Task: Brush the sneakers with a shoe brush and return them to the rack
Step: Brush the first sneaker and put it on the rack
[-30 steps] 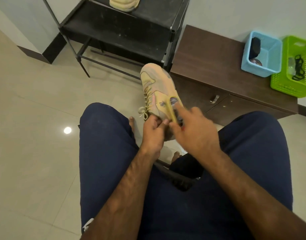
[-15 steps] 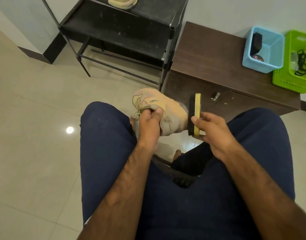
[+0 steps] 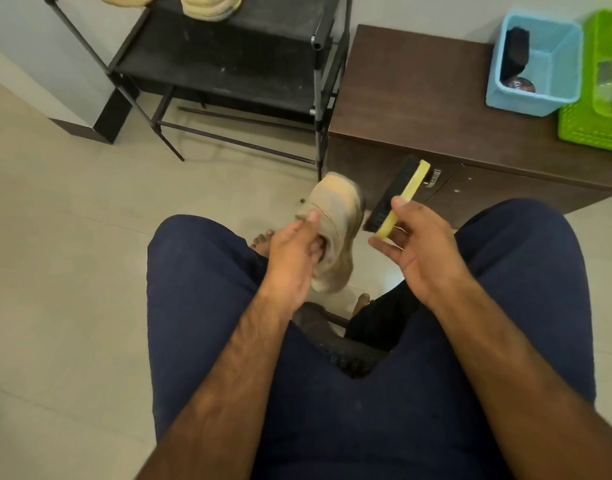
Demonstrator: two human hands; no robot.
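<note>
Seated person holding a beige sneaker and a shoe brush above the knees.

The left hand (image 3: 292, 258) grips the beige sneaker (image 3: 335, 230), fingers tucked into its opening; the right hand (image 3: 418, 244) pinches the yellow-backed shoe brush (image 3: 398, 197), bristles facing the sneaker, just beside its toe without touching. Beyond, the black shoe rack (image 3: 228, 67) bears a second sneaker (image 3: 211, 6), beside a brown cabinet (image 3: 418, 98).

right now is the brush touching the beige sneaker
No, the yellow-backed black-bristled shoe brush in the right hand is apart from the beige sneaker held by the left hand, with floor showing between them.
</note>
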